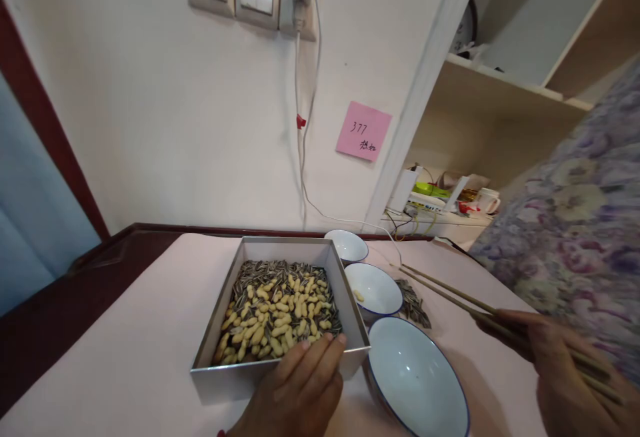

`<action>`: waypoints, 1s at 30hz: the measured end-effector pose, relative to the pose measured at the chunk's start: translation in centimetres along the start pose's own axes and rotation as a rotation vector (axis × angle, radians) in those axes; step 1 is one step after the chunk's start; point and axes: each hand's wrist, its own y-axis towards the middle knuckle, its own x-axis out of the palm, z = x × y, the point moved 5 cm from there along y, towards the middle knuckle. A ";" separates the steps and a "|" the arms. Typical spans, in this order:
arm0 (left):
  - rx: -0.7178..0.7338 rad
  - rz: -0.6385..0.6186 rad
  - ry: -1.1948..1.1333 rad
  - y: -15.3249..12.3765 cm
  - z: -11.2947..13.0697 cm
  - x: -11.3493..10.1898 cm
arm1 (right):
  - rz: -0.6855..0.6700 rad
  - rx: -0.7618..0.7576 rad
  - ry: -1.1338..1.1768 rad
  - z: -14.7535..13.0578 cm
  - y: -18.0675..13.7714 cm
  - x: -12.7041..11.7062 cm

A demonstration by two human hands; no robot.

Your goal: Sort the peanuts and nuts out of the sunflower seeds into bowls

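Note:
My left hand [299, 389] rests on the near rim of a grey square box [345, 293], fingers draped over its front edge. The box holds peanuts [280, 317] mixed with striped sunflower seeds [255, 273]. My right hand [560, 373] grips a pair of wooden chopsticks [450, 293] whose tips point left toward the bowls. Three white bowls with blue rims stand in a row right of the box: a large near bowl [417, 380], a middle bowl [375, 287] with one peanut in it, and a small far bowl [347, 245].
A small pile of sunflower seeds [414, 303] lies on the pink tablecloth [125, 343] beside the middle bowl. A white cable [301, 150] hangs down the wall from a socket. A pink note [363, 131] is stuck on the wall. Shelves with clutter stand at the right.

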 end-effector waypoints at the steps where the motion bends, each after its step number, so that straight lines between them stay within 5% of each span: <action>1: 0.006 0.014 0.004 0.0 0.0 0.0 | 0.058 0.134 -0.003 -0.7 -0.3 0.5; 4: 0.032 0.045 0.015 -0.1 0.0 0.1 | 0.106 0.258 0.022 -1.8 -0.5 1.7; 8: 0.015 0.045 0.011 -0.1 0.1 0.1 | 0.033 0.104 0.085 -3.0 -0.2 3.8; 13: 0.012 0.016 0.049 -0.2 0.5 0.2 | -0.314 -0.280 0.128 -8.6 -1.1 10.0; 17: 0.012 0.018 0.102 -0.4 0.6 0.4 | -0.517 -0.401 0.240 -11.9 -2.3 14.4; 21: 0.026 -0.028 0.117 -0.3 0.6 0.5 | -0.585 -0.345 0.307 -12.6 -2.6 17.4; 30: 0.033 0.101 0.093 0.2 0.5 0.3 | -0.657 -0.210 0.306 -12.7 -2.2 20.7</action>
